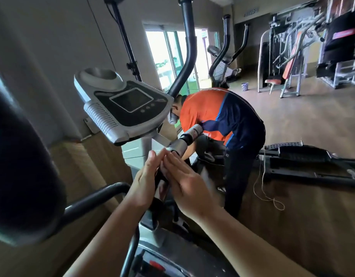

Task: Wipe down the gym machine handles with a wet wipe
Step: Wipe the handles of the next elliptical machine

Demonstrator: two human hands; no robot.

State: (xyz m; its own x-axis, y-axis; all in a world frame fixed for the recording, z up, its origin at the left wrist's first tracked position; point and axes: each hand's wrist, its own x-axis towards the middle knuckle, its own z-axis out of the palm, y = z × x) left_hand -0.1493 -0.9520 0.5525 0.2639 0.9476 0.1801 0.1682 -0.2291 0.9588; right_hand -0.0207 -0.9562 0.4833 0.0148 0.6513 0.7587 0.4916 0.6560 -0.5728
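Two hands are sandwiching the machine handle: the left hand and the right hand are lying flat against its dark lower stretch, fingers straight and uncurled, gripping nothing. The handle's silver sleeve is showing just past the fingers. A console is sitting up and left of them, and a person in an orange top is bending right behind the handle's far end, blocking the floor there.
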